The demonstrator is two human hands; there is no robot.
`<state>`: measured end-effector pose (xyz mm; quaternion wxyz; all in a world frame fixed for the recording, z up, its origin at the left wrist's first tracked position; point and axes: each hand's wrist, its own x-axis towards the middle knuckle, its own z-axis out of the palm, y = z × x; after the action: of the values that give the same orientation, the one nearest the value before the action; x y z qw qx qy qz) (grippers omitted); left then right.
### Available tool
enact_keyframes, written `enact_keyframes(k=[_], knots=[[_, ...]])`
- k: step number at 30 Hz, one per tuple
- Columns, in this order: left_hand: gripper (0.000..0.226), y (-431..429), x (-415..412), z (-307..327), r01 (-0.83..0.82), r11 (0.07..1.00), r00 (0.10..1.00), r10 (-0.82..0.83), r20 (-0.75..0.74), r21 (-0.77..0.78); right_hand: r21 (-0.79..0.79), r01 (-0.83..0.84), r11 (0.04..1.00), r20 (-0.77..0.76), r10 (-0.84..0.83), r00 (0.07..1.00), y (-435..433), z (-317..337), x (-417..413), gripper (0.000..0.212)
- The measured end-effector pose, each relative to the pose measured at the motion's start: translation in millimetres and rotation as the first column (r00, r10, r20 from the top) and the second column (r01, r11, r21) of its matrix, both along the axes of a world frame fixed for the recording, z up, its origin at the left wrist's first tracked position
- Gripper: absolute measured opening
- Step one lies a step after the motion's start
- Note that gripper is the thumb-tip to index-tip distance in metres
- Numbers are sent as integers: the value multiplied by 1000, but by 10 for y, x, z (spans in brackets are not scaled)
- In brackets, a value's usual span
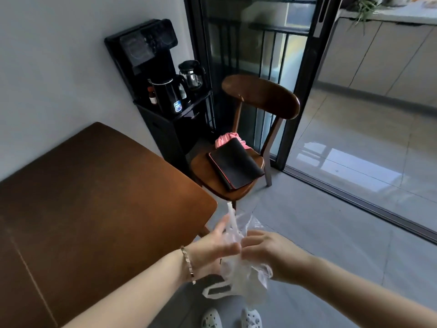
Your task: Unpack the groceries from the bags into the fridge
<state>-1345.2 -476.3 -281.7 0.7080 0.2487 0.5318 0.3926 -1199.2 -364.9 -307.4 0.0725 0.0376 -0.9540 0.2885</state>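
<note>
**While a clear bag hangs between both hands: findings, near to far**

Where the view starts, at its lower edge, two white perforated clogs (251, 318) stand on grey floor tiles (331, 245). Above them hangs the clear plastic bag (238, 275), held in the air just off the table corner, with one handle loop drooping low. No print can be read on it, and its contents cannot be made out.

The right hand (267, 254) grips the bag with its fingers curled round the bunched film. The left hand (210, 247) lies against the bag with its fingers stretched out. Blur hides whether its thumb pinches the plastic. A bracelet (188, 266) circles the left wrist.

To the left is a brown wooden table (94, 197) set against a pale wall. Beyond its corner stands a wooden chair (260, 98). On the chair's seat a black folder (236, 162) rests partly over a pink cloth (223, 138).

Behind the chair, a black dispenser cabinet (153, 67) stands against the wall. It carries a black kettle (168, 91), a glass pot (191, 73) and a small brown bottle (152, 95). The kettle bears a blue sticker (177, 107) whose writing is too small to read.

A dark-framed sliding glass door (307, 91) stands directly behind the chair, with railing bars visible through the glass. Farther right are glossy pale tiles, then beige cabinets (378, 55) with a green plant (364, 8) above them.
</note>
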Motion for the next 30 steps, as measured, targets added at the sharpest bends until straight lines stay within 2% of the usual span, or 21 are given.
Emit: enact_keyframes(k=[2, 3, 5, 6, 7, 9, 11, 13, 14, 16, 17, 19, 22, 24, 26, 28, 30], knots=[[57, -9, 122, -17, 182, 983, 979, -182, -94, -5, -82, 86, 993, 51, -82, 995, 25, -79, 26, 19], [48, 27, 175, -63, 183, 983, 963, -185, -195, -24, -115, 132, 985, 77, -124, 989, 43, -95, 39, 25], [41, 119, 265, -156, 93, 995, 913, -101, -395, -40, -93, 225, 970, 145, -211, 967, 79, -133, 22, 33], [36, 160, 282, -227, 20, 998, 896, -41, -442, -52, -65, 307, 949, 160, -294, 942, 107, -164, -4, 31], [33, 210, 280, -304, -41, 995, 874, -7, -486, -88, -36, 408, 912, 198, -394, 898, 133, -216, -37, 29], [33, 319, 236, -621, -182, 964, 845, 52, -533, -194, -113, 585, 803, 402, -501, 766, 181, -387, -97, 37], [26, 462, 192, -921, -402, 871, 829, 215, -516, -283, -180, 683, 708, 512, -525, 680, 170, -622, -157, 47], [28, 603, 159, -1269, -545, 774, 802, 369, -471, -322, -157, 720, 676, 566, -537, 626, 126, -930, -200, 58], [32, 667, 126, -1446, -601, 705, 792, 464, -397, -375, -138, 720, 680, 583, -532, 615, 111, -1100, -213, 66], [30, 730, 50, -1855, -638, 554, 745, 619, -248, -535, -110, 713, 693, 609, -520, 600, 114, -1484, -235, 74], [25, 755, 29, -2067, -617, 532, 743, 636, -208, -579, -99, 717, 690, 615, -524, 589, 129, -1709, -247, 73], [10, 815, -10, -2477, -555, 532, 768, 624, -148, -639, -77, 756, 650, 641, -548, 537, 182, -2174, -270, 64], [7, 869, -92, -3118, -480, 536, 754, 657, -13, -694, 6, 775, 632, 721, -540, 434, 322, -2909, -352, 34], [14, 912, -150, -3545, -475, 571, 806, 587, -71, -669, 78, 798, 597, 747, -566, 350, 417, -3408, -397, 17], [33, 923, -199, -3920, -503, 614, 841, 509, -182, -608, 125, 830, 544, 760, -591, 272, 498, -3900, -429, 13], [41, 967, -265, -4288, -581, 589, 809, 496, -316, -561, 149, 840, 522, 767, -597, 235, 578, -4355, -491, 16], [36, 1025, -311, -4605, -622, 569, 782, 490, -386, -538, 176, 845, 505, 776, -599, 196, 662, -4697, -584, 19]])
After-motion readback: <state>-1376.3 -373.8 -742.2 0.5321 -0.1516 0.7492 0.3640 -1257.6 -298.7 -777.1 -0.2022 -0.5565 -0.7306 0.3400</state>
